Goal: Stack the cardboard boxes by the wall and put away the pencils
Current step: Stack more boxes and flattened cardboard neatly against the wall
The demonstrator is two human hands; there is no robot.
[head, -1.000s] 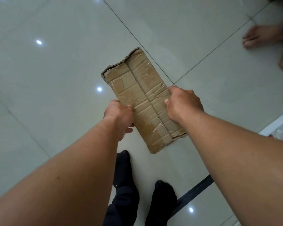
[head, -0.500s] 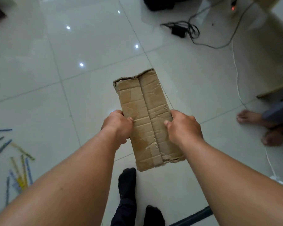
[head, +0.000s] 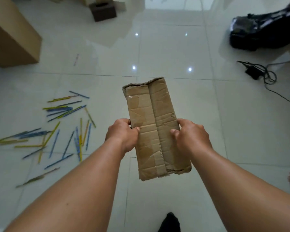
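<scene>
A small cardboard box (head: 155, 128), worn and taped along its top seam, is held in the air over the tiled floor (head: 174, 47), its long side pointing away from the person. The left hand (head: 122, 134) grips its left edge and the right hand (head: 191, 133) grips its right edge, each with the thumb on the top face. To the left, blue and yellow pencils (head: 64, 129) lie scattered on the floor. Farther off at the upper left stands a large cardboard box (head: 12, 34). A black bag (head: 264, 29) and a charger (head: 254, 72) with its cable lie at the upper right.
</scene>
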